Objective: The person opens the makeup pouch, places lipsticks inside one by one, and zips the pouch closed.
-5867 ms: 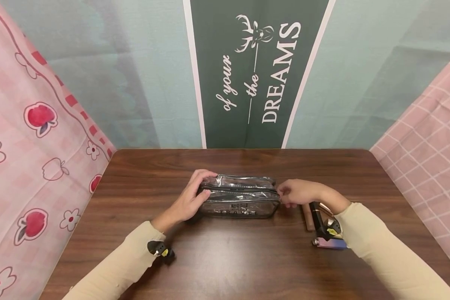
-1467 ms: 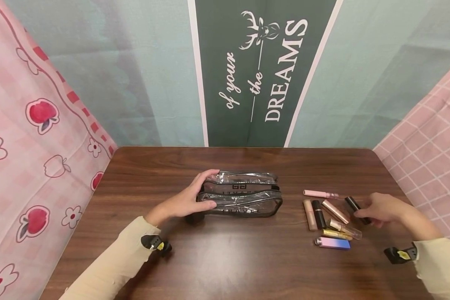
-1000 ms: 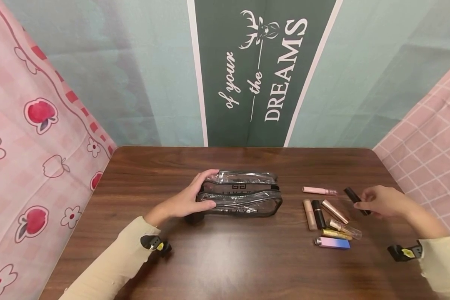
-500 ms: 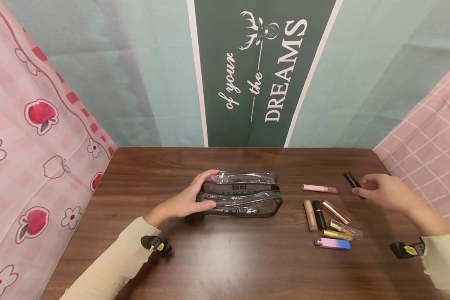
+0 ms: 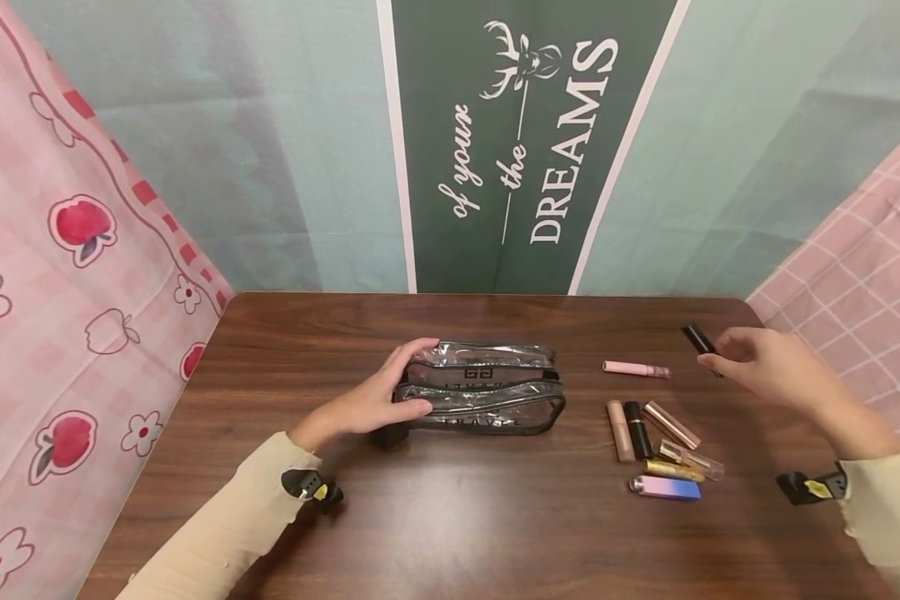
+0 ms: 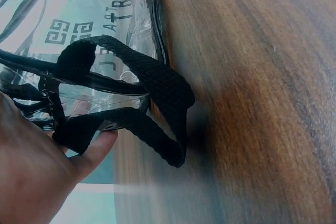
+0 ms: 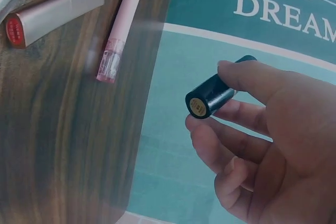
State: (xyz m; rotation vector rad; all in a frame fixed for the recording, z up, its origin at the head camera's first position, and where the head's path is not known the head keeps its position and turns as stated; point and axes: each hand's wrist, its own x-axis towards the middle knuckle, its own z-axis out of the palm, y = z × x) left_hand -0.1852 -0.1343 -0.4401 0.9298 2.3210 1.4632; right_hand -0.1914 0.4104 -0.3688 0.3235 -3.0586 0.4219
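Note:
My right hand (image 5: pixel 757 362) pinches a black lipstick tube (image 5: pixel 696 337) between thumb and fingers near the table's back right. The tube's round end with a gold label faces the right wrist view. A clear travel pouch (image 5: pixel 487 417) with black piping lies mid-table, its zipped top parted. My left hand (image 5: pixel 367 404) grips the pouch's left end, thumb on the front side and fingers on the back. In the left wrist view a black strap loop (image 6: pixel 157 77) sticks out from that end. A pink lip gloss tube (image 5: pixel 630 368) lies between the pouch and my right hand.
Right of the pouch lie a beige tube (image 5: pixel 619 432), a black-and-gold tube (image 5: pixel 637 432), a rose-gold lipstick (image 5: pixel 671 423), a clear-capped tube (image 5: pixel 693 458), a gold tube (image 5: pixel 675 471) and a pink-blue tube (image 5: pixel 667 487). A curtain (image 5: pixel 307 167) hangs behind the table.
My right hand was at the pouch's zip end earlier; the pouch top has since parted. Lately that hand has moved toward the back with the black tube. The pink tube has shifted back too.

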